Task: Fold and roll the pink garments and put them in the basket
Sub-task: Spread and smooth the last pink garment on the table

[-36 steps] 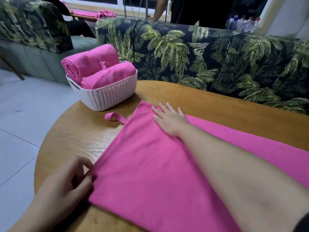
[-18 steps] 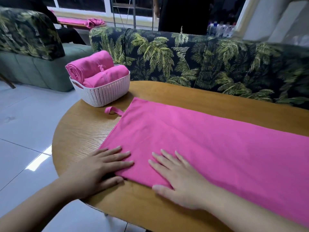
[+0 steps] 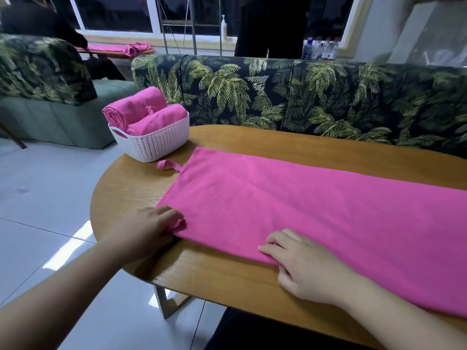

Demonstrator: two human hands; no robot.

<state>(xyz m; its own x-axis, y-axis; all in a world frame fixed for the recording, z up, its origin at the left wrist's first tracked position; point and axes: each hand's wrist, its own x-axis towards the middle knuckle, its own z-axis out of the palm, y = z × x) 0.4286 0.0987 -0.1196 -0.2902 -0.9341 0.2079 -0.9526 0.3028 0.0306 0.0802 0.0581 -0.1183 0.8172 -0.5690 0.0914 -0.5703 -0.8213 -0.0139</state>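
A pink garment [image 3: 290, 205] lies folded flat in a long strip across the wooden table [image 3: 227, 279], a small loop sticking out at its far left corner. My left hand [image 3: 149, 228] grips the near left corner, fingers curled into the fabric. My right hand [image 3: 303, 266] pinches the near edge a little to the right, fingertips tucked at the hem. A white perforated basket [image 3: 154, 145] stands at the table's far left and holds two rolled pink garments [image 3: 134, 109].
A palm-print sofa [image 3: 303, 97] runs behind the table, a green one stands at the left. A person in dark clothes stands behind the sofa. More pink cloth [image 3: 121, 48] lies on a far bench. The table's left edge drops to tiled floor.
Both hands lay flat on the garment's near left end half a second ago; now their fingers have curled onto its near edge, the right hand having shifted right.
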